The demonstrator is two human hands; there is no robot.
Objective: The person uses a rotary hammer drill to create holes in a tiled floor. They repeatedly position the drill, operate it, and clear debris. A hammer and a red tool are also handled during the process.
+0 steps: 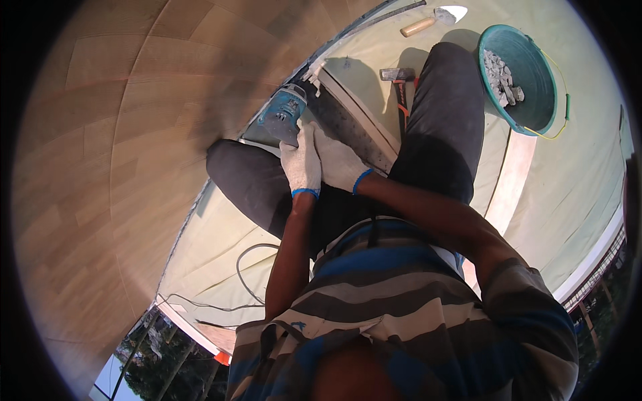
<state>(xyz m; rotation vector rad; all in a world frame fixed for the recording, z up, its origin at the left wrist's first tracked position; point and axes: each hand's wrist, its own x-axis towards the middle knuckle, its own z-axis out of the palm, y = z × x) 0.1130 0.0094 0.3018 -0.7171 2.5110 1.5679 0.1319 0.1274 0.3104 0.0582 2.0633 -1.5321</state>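
A blue and dark grey handheld power tool is held low against the foot of the wall, its working end beside the wall's edge. My left hand, in a white knit glove with a blue cuff, is closed round the tool's rear. Pressed beside it is my right hand in a matching glove; its fingers are partly hidden, also closed at the tool's back end. Just right of the tool, a wooden batten runs along a dark, rough strip. A hammer with an orange and black handle lies beyond the batten, near my right knee.
A tan block-patterned wall curves along the left. At the far right stands a green bucket holding grey rubble. A wooden-handled trowel lies at the far end. A cable loops over pale sheeting by my left arm.
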